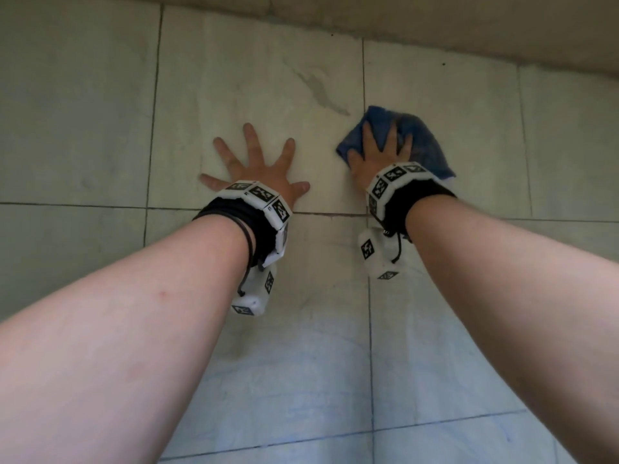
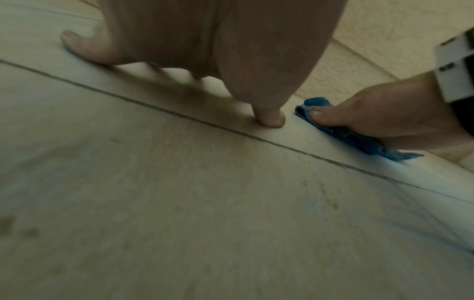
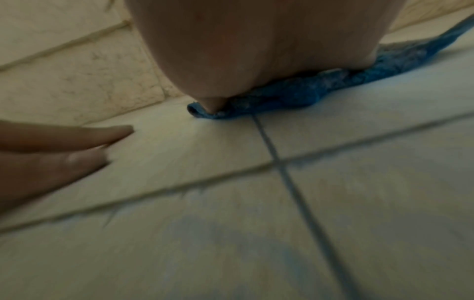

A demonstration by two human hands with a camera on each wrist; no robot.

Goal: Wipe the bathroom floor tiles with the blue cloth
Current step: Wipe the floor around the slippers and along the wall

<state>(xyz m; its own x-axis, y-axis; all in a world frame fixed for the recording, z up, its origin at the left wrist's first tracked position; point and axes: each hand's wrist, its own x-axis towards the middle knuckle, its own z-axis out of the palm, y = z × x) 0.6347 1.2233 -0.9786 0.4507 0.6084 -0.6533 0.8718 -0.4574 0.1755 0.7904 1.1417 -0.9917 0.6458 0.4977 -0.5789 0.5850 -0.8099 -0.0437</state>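
Observation:
The blue cloth (image 1: pixel 425 142) lies crumpled on the pale floor tiles (image 1: pixel 234 78), across a grout line near the wall. My right hand (image 1: pixel 385 152) presses flat on it with straight, spread fingers; the cloth sticks out ahead and to the right of them. In the right wrist view the palm (image 3: pixel 256 40) sits on the bunched cloth (image 3: pixel 295 95). My left hand (image 1: pixel 258 165) lies flat and splayed on the bare tile just left of the cloth and holds nothing. The left wrist view shows my right hand (image 2: pixel 384 113) on the cloth (image 2: pixel 354 140).
A grey streak (image 1: pixel 321 92) marks the tile just beyond and between my hands. The beige wall base (image 1: pixel 435 21) runs along the far side, close to the cloth. The tiles nearer me (image 1: pixel 301 380) look lighter with a bluish sheen.

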